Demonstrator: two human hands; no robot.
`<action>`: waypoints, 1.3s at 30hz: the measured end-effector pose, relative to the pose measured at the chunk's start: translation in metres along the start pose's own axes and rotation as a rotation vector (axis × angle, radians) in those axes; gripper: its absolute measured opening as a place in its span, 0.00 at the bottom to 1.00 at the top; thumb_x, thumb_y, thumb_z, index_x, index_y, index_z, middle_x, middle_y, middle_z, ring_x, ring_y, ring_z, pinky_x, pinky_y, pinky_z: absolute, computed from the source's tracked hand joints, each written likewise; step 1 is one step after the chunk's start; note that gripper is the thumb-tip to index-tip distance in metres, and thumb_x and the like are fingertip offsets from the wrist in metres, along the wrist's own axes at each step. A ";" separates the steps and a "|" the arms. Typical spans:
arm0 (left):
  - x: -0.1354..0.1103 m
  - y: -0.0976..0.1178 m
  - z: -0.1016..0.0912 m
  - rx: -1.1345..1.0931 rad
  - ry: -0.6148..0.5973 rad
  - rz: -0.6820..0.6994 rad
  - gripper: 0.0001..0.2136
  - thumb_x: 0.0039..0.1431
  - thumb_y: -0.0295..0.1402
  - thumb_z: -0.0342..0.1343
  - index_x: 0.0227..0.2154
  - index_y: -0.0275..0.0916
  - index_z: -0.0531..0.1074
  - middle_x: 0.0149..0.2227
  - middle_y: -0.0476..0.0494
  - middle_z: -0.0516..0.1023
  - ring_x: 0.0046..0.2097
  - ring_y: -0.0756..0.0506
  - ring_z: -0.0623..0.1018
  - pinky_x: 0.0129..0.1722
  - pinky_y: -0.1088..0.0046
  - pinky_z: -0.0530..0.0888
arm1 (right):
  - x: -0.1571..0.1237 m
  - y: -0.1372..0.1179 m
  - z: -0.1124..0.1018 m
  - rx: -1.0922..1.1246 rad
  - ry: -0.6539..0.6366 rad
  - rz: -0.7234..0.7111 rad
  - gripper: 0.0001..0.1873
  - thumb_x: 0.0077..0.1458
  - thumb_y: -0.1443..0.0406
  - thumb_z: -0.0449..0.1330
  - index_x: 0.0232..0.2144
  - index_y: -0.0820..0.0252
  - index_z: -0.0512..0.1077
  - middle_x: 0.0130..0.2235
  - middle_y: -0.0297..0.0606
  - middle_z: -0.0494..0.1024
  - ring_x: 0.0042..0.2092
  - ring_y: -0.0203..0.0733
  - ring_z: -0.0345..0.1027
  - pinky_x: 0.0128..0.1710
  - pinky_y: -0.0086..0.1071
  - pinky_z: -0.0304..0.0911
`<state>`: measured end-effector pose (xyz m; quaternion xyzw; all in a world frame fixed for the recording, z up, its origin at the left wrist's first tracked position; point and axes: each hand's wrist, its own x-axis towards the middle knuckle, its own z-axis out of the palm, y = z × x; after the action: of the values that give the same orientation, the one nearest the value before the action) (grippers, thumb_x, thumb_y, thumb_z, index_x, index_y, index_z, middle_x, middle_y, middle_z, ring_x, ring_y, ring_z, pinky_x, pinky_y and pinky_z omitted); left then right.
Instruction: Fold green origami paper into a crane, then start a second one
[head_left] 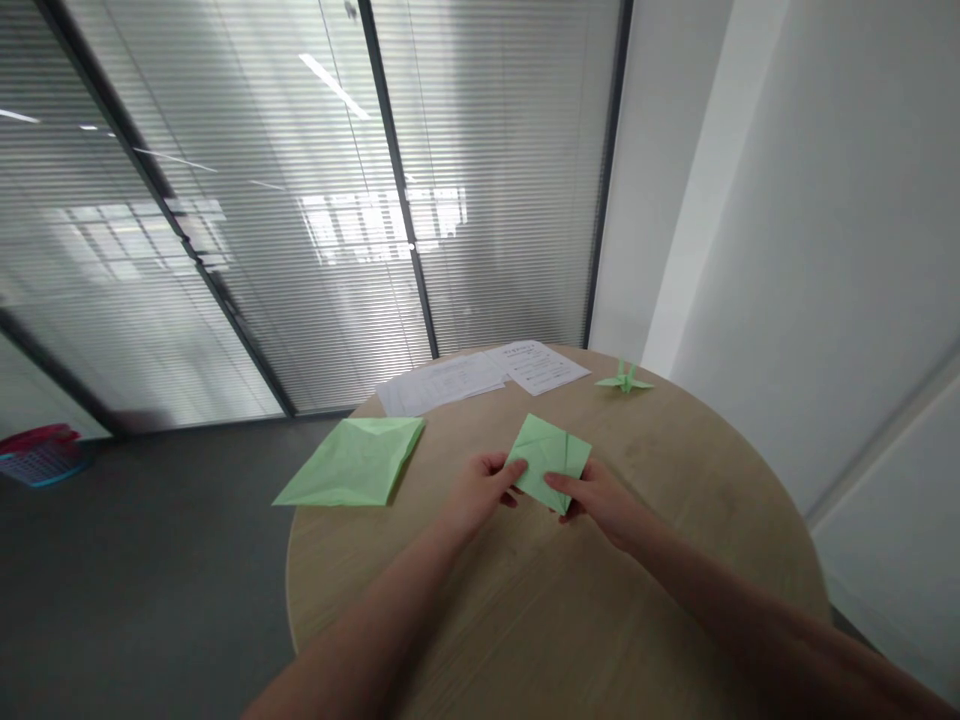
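Between both hands is a folded green origami paper (541, 452), roughly square with crease lines across its face. My left hand (487, 488) pinches its left corner, thumb on top and fingers underneath. On the lower right side my right hand (592, 492) grips the same paper, its thumb lying on the face. The paper is held just above the round wooden table (480, 610); its underside is hidden. A finished green paper crane (625, 380) stands near the table's far right edge.
A stack of green paper sheets (352, 462) lies at the table's left, its corner over the edge. White printed sheets (450, 382) lie at the back. Blinds-covered glass (517, 180) rises behind, a white wall (840, 250) stands right, and a basket (41, 460) sits far left.
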<state>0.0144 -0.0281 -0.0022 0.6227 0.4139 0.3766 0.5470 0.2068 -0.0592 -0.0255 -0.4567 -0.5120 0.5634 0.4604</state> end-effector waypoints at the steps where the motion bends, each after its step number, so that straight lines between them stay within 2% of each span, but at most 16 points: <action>1: 0.000 0.000 0.001 -0.006 0.019 0.001 0.17 0.52 0.46 0.61 0.28 0.34 0.78 0.26 0.44 0.75 0.28 0.49 0.72 0.26 0.74 0.71 | 0.000 0.000 0.001 0.005 -0.003 0.009 0.20 0.48 0.52 0.67 0.36 0.63 0.76 0.31 0.40 0.77 0.28 0.38 0.68 0.25 0.31 0.66; 7: -0.002 0.002 0.003 -0.076 0.077 -0.002 0.15 0.52 0.44 0.61 0.32 0.34 0.78 0.27 0.45 0.75 0.27 0.50 0.72 0.25 0.75 0.70 | 0.000 0.002 0.007 -0.006 0.005 0.041 0.20 0.46 0.53 0.68 0.35 0.62 0.75 0.29 0.37 0.75 0.26 0.36 0.66 0.23 0.31 0.64; 13: -0.003 0.002 0.004 -0.105 0.095 -0.026 0.15 0.50 0.43 0.63 0.29 0.33 0.77 0.25 0.45 0.74 0.27 0.50 0.72 0.25 0.75 0.70 | -0.001 0.002 0.007 -0.029 0.007 0.022 0.18 0.48 0.54 0.67 0.34 0.61 0.74 0.27 0.35 0.74 0.25 0.36 0.64 0.23 0.30 0.62; 17: -0.002 0.000 0.004 -0.117 0.114 -0.032 0.15 0.49 0.44 0.63 0.28 0.34 0.77 0.25 0.46 0.74 0.27 0.50 0.72 0.25 0.75 0.70 | -0.001 0.003 0.007 -0.043 0.005 -0.003 0.18 0.48 0.54 0.67 0.37 0.60 0.75 0.31 0.39 0.77 0.28 0.38 0.67 0.24 0.30 0.63; 20: -0.001 0.000 0.003 -0.123 0.161 -0.032 0.14 0.48 0.43 0.64 0.27 0.34 0.75 0.25 0.47 0.74 0.27 0.50 0.72 0.26 0.75 0.70 | 0.000 0.003 0.007 -0.053 0.009 -0.004 0.18 0.48 0.54 0.67 0.37 0.61 0.75 0.33 0.40 0.78 0.29 0.39 0.68 0.24 0.31 0.65; 25: 0.000 0.001 0.001 -0.134 0.238 -0.022 0.14 0.47 0.42 0.64 0.26 0.36 0.74 0.23 0.49 0.72 0.26 0.50 0.71 0.25 0.75 0.69 | -0.001 0.001 0.009 -0.053 0.004 0.008 0.16 0.47 0.56 0.67 0.35 0.61 0.76 0.30 0.39 0.77 0.28 0.38 0.67 0.25 0.31 0.65; 33: 0.001 0.002 -0.001 -0.072 0.249 0.038 0.14 0.50 0.44 0.61 0.24 0.36 0.74 0.21 0.51 0.70 0.24 0.51 0.69 0.25 0.75 0.67 | -0.002 0.001 0.009 -0.034 -0.018 0.001 0.19 0.47 0.54 0.67 0.37 0.61 0.76 0.31 0.39 0.77 0.29 0.39 0.68 0.25 0.31 0.66; 39: -0.001 0.003 0.001 -0.088 0.228 0.002 0.19 0.52 0.50 0.58 0.31 0.36 0.75 0.27 0.46 0.74 0.29 0.49 0.72 0.26 0.75 0.71 | -0.001 -0.002 0.009 0.012 0.042 -0.030 0.20 0.47 0.53 0.67 0.37 0.61 0.76 0.32 0.40 0.78 0.29 0.39 0.68 0.26 0.32 0.66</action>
<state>0.0152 -0.0294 0.0006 0.5519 0.4557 0.4632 0.5227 0.1985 -0.0618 -0.0235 -0.4578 -0.5057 0.5497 0.4822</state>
